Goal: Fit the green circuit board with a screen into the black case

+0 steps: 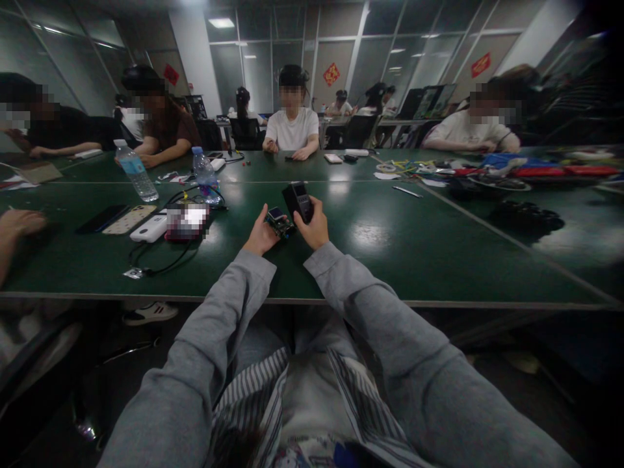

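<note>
My left hand (260, 235) is closed round a small green circuit board with a little screen (279, 221), held just above the dark green table (390, 240). My right hand (314, 227) grips a black handheld device with buttons (298, 200), tilted upright and almost touching the board. Both arms in grey sleeves reach forward from my lap over the table's near edge.
To the left lie phones (129, 219), a white power bank (149, 229), black cables (160, 260) and two water bottles (136, 170). Another person's hand (19, 224) rests at the far left. Several people sit around the table. Tools and coloured parts (487, 170) lie at the right.
</note>
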The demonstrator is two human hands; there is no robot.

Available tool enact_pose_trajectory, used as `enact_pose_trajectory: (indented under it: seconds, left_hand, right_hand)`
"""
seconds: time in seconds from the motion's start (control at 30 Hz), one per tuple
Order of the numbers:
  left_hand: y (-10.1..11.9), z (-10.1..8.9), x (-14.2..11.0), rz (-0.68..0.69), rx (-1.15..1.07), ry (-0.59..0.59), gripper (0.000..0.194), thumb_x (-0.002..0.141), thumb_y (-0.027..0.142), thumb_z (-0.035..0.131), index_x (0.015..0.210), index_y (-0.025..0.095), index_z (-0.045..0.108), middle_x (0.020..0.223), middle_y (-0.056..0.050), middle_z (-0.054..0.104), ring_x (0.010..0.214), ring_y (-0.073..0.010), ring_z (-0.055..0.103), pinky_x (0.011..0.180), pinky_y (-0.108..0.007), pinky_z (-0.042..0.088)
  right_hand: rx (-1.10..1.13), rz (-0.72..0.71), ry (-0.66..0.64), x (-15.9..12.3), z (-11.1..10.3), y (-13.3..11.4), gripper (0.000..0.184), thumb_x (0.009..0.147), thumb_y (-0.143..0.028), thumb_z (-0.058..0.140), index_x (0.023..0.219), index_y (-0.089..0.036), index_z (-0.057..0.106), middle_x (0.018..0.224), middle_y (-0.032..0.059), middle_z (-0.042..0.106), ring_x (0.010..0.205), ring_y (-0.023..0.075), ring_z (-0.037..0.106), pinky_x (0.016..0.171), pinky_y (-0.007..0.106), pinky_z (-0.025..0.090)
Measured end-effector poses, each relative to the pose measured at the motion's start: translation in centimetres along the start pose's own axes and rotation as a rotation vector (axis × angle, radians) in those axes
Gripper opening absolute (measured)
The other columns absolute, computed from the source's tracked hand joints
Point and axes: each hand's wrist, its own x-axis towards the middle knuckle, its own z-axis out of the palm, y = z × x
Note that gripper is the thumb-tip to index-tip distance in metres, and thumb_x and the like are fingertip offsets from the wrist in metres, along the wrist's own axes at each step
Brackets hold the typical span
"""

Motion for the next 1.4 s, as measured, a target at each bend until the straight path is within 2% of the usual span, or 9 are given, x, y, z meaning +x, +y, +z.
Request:
enact_pose_trajectory:
  seconds: [0.1,0.17,0.33,0.5,0.97,1.4]
  left_hand:
    - [0.1,0.1,-0.1,-0.004,-0.028,-0.02,0.052,0.086,0.061,0.053,0.096,0.011,0.066,0.081,-0.012,0.071,0.081,-0.0227,0.069,0.082,-0.036,0.053]
    - [0.1,0.2,0.0,0.004,-0.043,-0.017,0.051,0.086,0.06,0.054,0.097,0.012,0.065,0.082,-0.012,0.071,0.082,-0.023,0.069,0.083,-0.037,0.053]
    - [0.1,0.2,0.1,-0.001,-0.061,-0.009,0.048,0.087,0.058,0.052,0.096,0.012,0.065,0.08,-0.011,0.07,0.079,-0.0218,0.069,0.083,-0.037,0.053]
    - [0.0,0.1,0.3,0.001,-0.067,-0.019,0.047,0.087,0.057,0.053,0.093,0.012,0.066,0.082,-0.012,0.071,0.077,-0.0212,0.068,0.082,-0.036,0.053]
    - [0.0,0.3,0.1,0.008,-0.077,0.004,0.043,0.088,0.052,0.054,0.096,0.012,0.066,0.084,-0.013,0.071,0.079,-0.0217,0.069,0.081,-0.036,0.054]
    - [0.1,-0.2,0.5,0.056,-0.133,0.011,0.043,0.088,0.051,0.054,0.102,0.012,0.064,0.085,-0.013,0.071,0.076,-0.0211,0.068,0.078,-0.035,0.054]
  right_hand:
    - [-0.119,0.008,0.089,0.7,-0.3,1.1,0.059,0.082,-0.046,0.058,0.13,-0.018,0.04,0.121,0.0146,0.059,0.107,0.0289,0.06,0.096,0.048,0.047]
    - [-0.189,0.02,0.103,0.9,-0.3,1.9,0.056,0.082,-0.041,0.058,0.129,-0.016,0.042,0.121,0.0158,0.06,0.109,0.029,0.06,0.096,0.048,0.047]
    - [-0.324,0.075,0.009,0.9,-0.1,3.2,0.055,0.08,-0.032,0.06,0.129,-0.01,0.047,0.124,0.0194,0.061,0.113,0.0307,0.06,0.098,0.046,0.047]
    - [-0.43,0.124,-0.074,0.9,0.0,3.5,0.056,0.08,-0.033,0.061,0.129,-0.008,0.051,0.121,0.0196,0.064,0.109,0.0324,0.063,0.094,0.046,0.049]
    - [-0.517,0.168,-0.167,0.6,0.0,3.4,0.056,0.082,-0.037,0.059,0.13,-0.011,0.05,0.12,0.0181,0.065,0.11,0.032,0.063,0.093,0.046,0.049]
    - [-0.558,0.178,-0.198,0.6,0.0,3.4,0.056,0.083,-0.04,0.058,0.131,-0.011,0.049,0.121,0.0175,0.065,0.109,0.0315,0.063,0.092,0.044,0.049]
